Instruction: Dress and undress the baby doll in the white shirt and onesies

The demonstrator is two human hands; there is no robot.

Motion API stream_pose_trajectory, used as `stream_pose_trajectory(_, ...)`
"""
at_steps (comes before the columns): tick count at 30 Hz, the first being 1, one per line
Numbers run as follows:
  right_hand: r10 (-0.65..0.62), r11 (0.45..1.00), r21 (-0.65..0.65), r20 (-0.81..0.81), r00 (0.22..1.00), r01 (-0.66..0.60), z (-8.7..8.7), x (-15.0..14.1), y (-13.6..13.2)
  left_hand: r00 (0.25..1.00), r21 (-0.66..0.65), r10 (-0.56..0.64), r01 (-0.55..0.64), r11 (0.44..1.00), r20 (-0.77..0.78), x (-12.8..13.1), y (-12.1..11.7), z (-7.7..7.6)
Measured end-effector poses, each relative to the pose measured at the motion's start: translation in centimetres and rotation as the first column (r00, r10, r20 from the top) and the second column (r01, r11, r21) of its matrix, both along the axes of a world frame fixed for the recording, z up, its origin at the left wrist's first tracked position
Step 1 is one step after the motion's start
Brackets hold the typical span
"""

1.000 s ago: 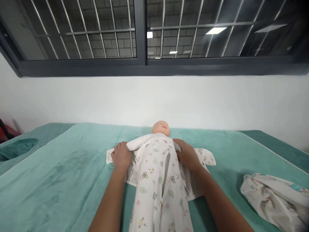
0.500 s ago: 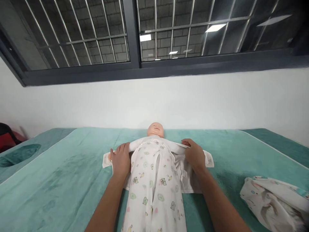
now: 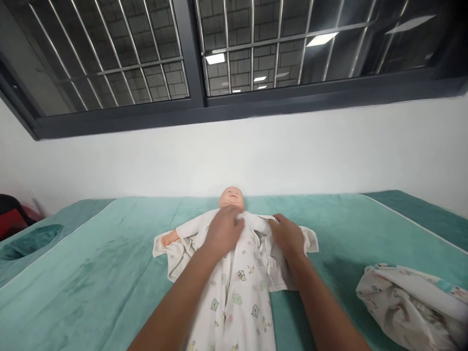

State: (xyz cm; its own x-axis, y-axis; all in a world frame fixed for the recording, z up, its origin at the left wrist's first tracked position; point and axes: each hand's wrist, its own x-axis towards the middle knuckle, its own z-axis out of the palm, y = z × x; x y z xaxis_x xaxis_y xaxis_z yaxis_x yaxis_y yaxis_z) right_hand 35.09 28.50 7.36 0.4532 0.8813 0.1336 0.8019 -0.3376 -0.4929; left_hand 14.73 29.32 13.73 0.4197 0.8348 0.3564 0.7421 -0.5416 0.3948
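Observation:
A baby doll [image 3: 232, 196] lies on its back, its head toward the wall. A long white garment with small green and pink animal prints [image 3: 237, 297] covers its front. White sleeve-like cloth [image 3: 192, 227] covers the doll's arm on the left, and its small hand shows at the end. More white cloth [image 3: 179, 258] is spread beneath both arms. My left hand [image 3: 224, 229], smeared by motion, is over the doll's chest just below the neck, its grip unclear. My right hand [image 3: 289, 236] pinches the white cloth edge by the doll's other arm, whose end is hidden.
A green plush cover [image 3: 91, 273] lies under everything. Crumpled printed white cloth [image 3: 409, 302] lies at the right. At the far left are a hollow [image 3: 32, 240] in the padded surface and a red and black object [image 3: 12, 214]. A white wall [image 3: 234, 151] and barred window stand behind.
My left hand has left the doll's arm on the left and moved right to its upper chest, uncovering the doll's small hand. My right hand stays at the cloth by the other arm.

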Motion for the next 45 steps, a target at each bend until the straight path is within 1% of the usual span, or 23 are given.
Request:
stream_pose_trajectory(1,-0.011,1.000,0.009,-0.014,1.000,0.011,0.0,0.0,0.0,0.978,0.020,-0.063,0.068,0.997,-0.198,1.7,-0.1,0.3)
stream_pose_trajectory(2,-0.021,0.999,0.024,-0.026,0.999,0.022,-0.1,0.1,0.0,0.925,0.022,-0.093,0.108,0.994,-0.370,3.2,-0.1,0.4)
stream_pose_trajectory(4,-0.036,0.998,0.052,-0.049,0.998,0.038,-0.2,0.2,0.0,0.851,-0.006,-0.117,0.133,0.991,-0.511,5.5,0.2,0.3)
stream_pose_trajectory(6,-0.039,0.997,0.069,-0.071,0.997,0.044,-0.2,0.2,0.0,0.815,-0.045,-0.123,0.118,0.992,-0.567,7.2,0.9,-0.1)
stream_pose_trajectory(9,-0.017,0.996,0.083,-0.093,0.996,0.024,-0.2,0.2,0.0,0.766,-0.099,-0.115,0.067,0.993,-0.632,9.0,2.3,-1.0)
stream_pose_trajectory(13,0.004,0.995,0.099,-0.096,0.995,0.006,-0.1,0.3,-0.1,0.739,-0.130,-0.099,0.016,0.991,-0.667,10.1,3.7,-1.7)
stream_pose_trajectory(16,-0.006,0.993,0.114,-0.153,0.988,0.023,-0.3,0.5,0.0,0.745,-0.114,-0.090,0.018,0.993,-0.661,9.5,4.0,-1.3)
stream_pose_trajectory(18,-0.011,0.981,0.182,-0.293,0.956,0.067,-0.5,0.8,0.1,0.752,-0.095,-0.075,0.016,0.995,-0.654,8.5,4.0,-0.6)
stream_pose_trajectory(21,0.043,0.939,0.311,-0.526,0.849,0.146,-0.8,1.2,0.5,0.762,-0.069,-0.048,0.005,0.998,-0.646,6.5,4.0,0.9)
stream_pose_trajectory(24,0.109,0.903,0.384,-0.641,0.759,0.194,-1.1,1.7,1.0,0.775,-0.037,-0.020,-0.005,0.999,-0.631,4.6,4.1,2.3)
stream_pose_trajectory(26,0.142,0.867,0.419,-0.725,0.674,0.268,-1.3,2.0,1.3,0.788,-0.014,0.005,-0.016,1.000,-0.615,3.5,4.2,3.0)
stream_pose_trajectory(28,0.173,0.826,0.431,-0.807,0.564,0.364,-1.6,2.2,1.6,0.803,0.007,0.027,-0.029,1.000,-0.595,2.6,4.2,3.3)
stream_pose_trajectory(32,0.230,0.764,0.393,-0.907,0.354,0.511,-2.1,2.7,2.1,0.830,0.020,0.035,-0.028,0.999,-0.556,1.7,3.9,3.5)
stream_pose_trajectory(34,0.256,0.746,0.372,-0.926,0.278,0.553,-2.1,2.9,2.4,0.842,0.025,0.039,-0.031,0.999,-0.537,1.7,3.7,3.3)
stream_pose_trajectory(36,0.290,0.735,0.367,-0.930,0.225,0.570,-2.0,3.0,2.5,0.851,0.026,0.040,-0.031,0.999,-0.523,2.2,3.6,2.9)
stream_pose_trajectory(39,0.347,0.729,0.382,-0.922,0.173,0.569,-1.6,3.0,2.4,0.855,-0.005,0.007,-0.011,1.000,-0.518,3.4,3.2,1.9)
stream_pose_trajectory(40,0.361,0.728,0.392,-0.917,0.171,0.562,-1.5,3.1,2.4,0.855,-0.022,-0.008,-0.004,1.000,-0.518,3.8,3.1,1.6)
stream_pose_trajectory(41,0.367,0.725,0.404,-0.912,0.184,0.558,-1.4,3.1,2.3,0.857,-0.034,-0.019,0.001,0.999,-0.515,3.9,2.9,1.3)
stream_pose_trajectory(43,0.357,0.711,0.431,-0.902,0.243,0.555,-1.1,3.1,2.1,0.863,-0.039,-0.026,0.008,0.999,-0.504,3.6,2.4,1.0)
stream_pose_trajectory(45,0.328,0.673,0.453,-0.891,0.314,0.584,-0.5,2.8,2.0,0.892,-0.015,-0.001,-0.007,1.000,-0.453,2.2,1.9,0.8)
